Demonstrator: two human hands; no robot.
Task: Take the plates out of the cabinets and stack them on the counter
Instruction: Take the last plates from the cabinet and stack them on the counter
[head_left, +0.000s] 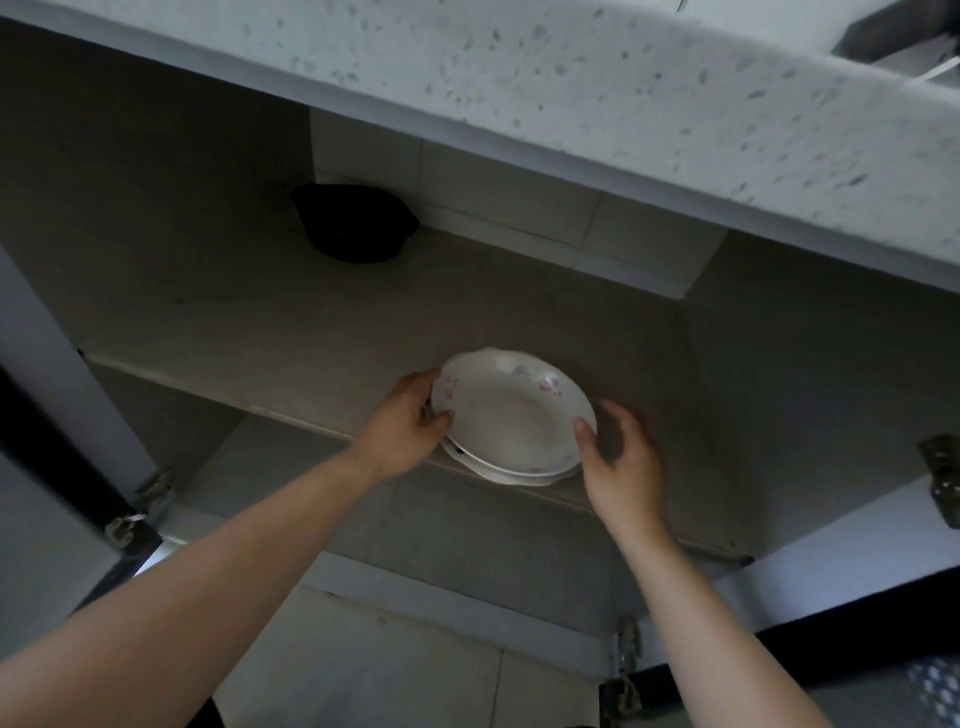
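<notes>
A small stack of white plates (511, 415) with pink flower marks sits at the front edge of the cabinet shelf (291, 332), under the speckled counter (597, 88). My left hand (410, 415) grips the stack's left rim, thumb on top of the upper plate. My right hand (623, 457) is at the right rim, its thumb touching the top plate's edge and its fingers curled behind the stack. The lower plates show only as thin rims beneath the top one.
A black pot (353, 221) stands at the back left of the same shelf. Open cabinet doors with metal hinges (940, 478) flank the opening on both sides. A lower compartment (415, 519) lies beneath the shelf.
</notes>
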